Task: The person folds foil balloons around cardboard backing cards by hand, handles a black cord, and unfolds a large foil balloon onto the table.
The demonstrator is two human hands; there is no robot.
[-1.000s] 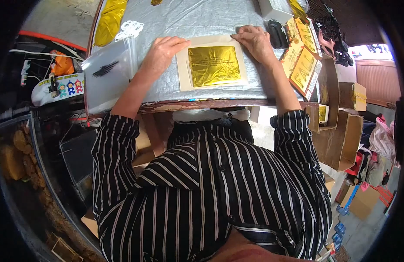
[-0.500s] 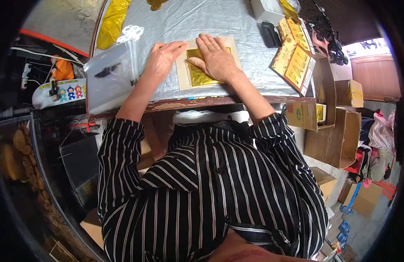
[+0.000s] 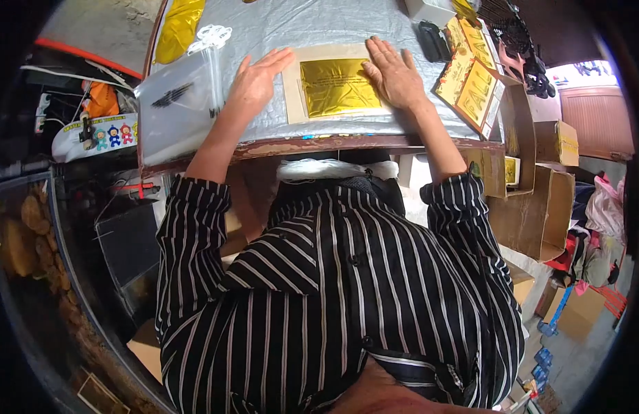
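A shiny gold foil sheet [image 3: 337, 86] lies flat on a beige board [image 3: 292, 96] near the table's front edge. My left hand [image 3: 254, 86] rests at the board's left edge, fingers stretched out and holding nothing. On the opposite side, my right hand [image 3: 395, 72] lies flat with fingers extended, its thumb touching the foil's right edge. Most of the board's right side is hidden under the foil and my right hand. Faint printed lines show on the foil's upper part.
Clear plastic bags [image 3: 174, 103] lie to the left, below white rings [image 3: 210, 38] and a gold foil packet [image 3: 178, 31]. At the right are a black object [image 3: 434, 41], printed "FALL" packages [image 3: 471, 93] and a cardboard box [image 3: 519, 131]. The wooden table edge [image 3: 264, 150] runs in front.
My right hand has slid rightward from the middle of the foil to its right edge, uncovering the foil, which now spreads wider. My left hand stays at the left edge.
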